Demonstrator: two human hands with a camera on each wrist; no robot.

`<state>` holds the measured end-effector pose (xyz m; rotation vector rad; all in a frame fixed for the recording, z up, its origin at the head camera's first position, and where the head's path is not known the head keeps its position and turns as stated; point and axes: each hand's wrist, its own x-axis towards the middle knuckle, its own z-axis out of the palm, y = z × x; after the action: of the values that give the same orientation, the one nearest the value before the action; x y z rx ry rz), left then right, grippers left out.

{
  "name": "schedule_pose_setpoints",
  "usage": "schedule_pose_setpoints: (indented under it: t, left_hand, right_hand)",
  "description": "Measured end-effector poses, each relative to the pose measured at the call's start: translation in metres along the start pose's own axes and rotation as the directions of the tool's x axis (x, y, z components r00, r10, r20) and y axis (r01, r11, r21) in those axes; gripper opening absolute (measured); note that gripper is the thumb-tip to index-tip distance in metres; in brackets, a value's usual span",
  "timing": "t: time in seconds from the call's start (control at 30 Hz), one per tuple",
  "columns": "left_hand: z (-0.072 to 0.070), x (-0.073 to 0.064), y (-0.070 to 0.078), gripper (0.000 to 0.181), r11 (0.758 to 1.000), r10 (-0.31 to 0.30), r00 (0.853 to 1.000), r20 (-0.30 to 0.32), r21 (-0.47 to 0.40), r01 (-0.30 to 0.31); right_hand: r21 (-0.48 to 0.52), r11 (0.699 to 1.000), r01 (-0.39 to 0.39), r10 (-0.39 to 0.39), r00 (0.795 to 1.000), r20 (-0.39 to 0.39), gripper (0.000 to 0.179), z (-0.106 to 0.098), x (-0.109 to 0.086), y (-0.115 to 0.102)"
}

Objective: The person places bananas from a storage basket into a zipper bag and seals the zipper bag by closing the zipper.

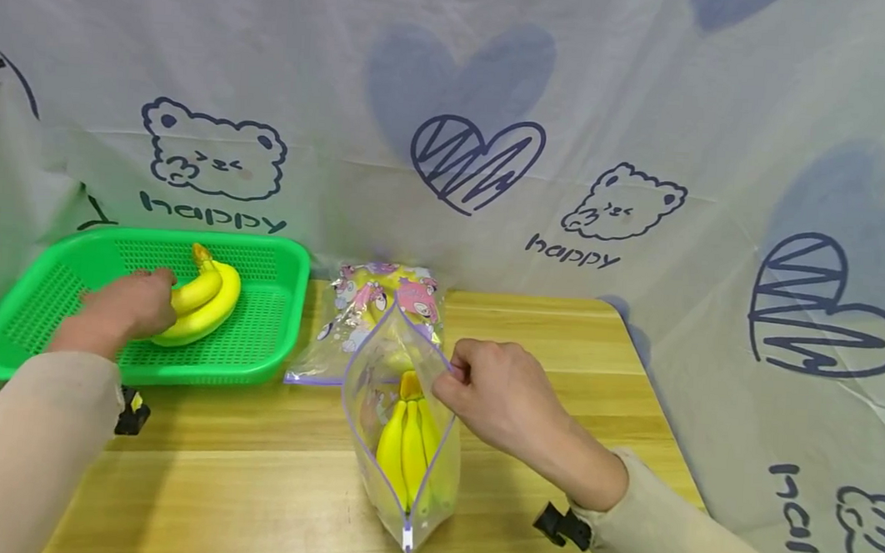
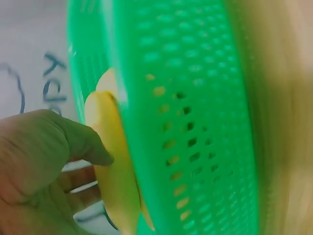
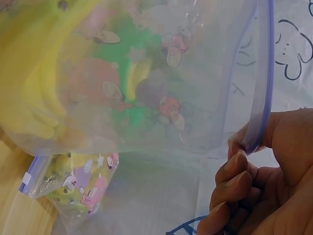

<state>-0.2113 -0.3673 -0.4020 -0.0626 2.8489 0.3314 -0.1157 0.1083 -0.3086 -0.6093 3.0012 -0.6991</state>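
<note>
In the head view, a green plastic basket (image 1: 300,302) stands at the left with a bunch of yellow bananas (image 1: 215,319) inside. My left hand (image 1: 131,304) reaches over the basket and grips the bunch; in the left wrist view the thumb presses on one banana (image 2: 117,161). A clear zip bag (image 1: 443,477) with a purple-edged mouth stands upright and gaping at the middle front. Inside it, another bunch of bananas (image 1: 403,454) has its stem up. My right hand (image 1: 507,397) pinches the bag's right edge (image 3: 263,98).
Behind the upright bag, a second zip bag (image 1: 341,355) printed with pink cartoon figures lies on the wooden table (image 1: 251,484), yellow contents showing through. A pale cloth (image 1: 333,70) with bears and hearts hangs around the back and sides.
</note>
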Motion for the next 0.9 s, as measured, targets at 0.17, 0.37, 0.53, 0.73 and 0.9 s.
schedule_pose_setpoints:
  t: [0.17, 0.37, 0.53, 0.73, 0.9]
  left_hand:
    - [0.021, 0.005, 0.018, 0.092, 0.996, -0.04, 0.993, -0.115, 0.081, 0.049]
    - [0.041, 0.013, 0.027, 0.106, 0.986, 0.001, 0.986, -0.169, 0.164, 0.027]
    - [0.048, 0.019, 0.028, 0.098, 0.987, 0.014, 0.982, -0.188, 0.158, 0.016]
    - [0.046, 0.02, 0.03, 0.088, 0.986, 0.039, 0.978, -0.207, 0.167, -0.004]
    - [0.035, 0.016, 0.037, 0.097, 0.987, 0.018, 0.977, -0.214, 0.157, 0.016]
  right_hand:
    - [-0.006, 1.0, -0.003, 0.003, 1.0, -0.007, 0.023, -0.001, -0.001, 0.002]
    - [-0.004, 1.0, -0.003, 0.003, 1.0, -0.01, 0.023, 0.0, -0.002, 0.003]
    - [-0.01, 1.0, -0.013, 0.013, 1.0, -0.017, 0.021, -0.004, -0.002, 0.006]
    - [0.019, 0.999, -0.051, 0.052, 0.998, -0.038, 0.022, -0.017, -0.003, 0.015]
    - [0.068, 0.993, -0.094, 0.097, 0.994, -0.042, 0.022, -0.022, 0.001, 0.019]
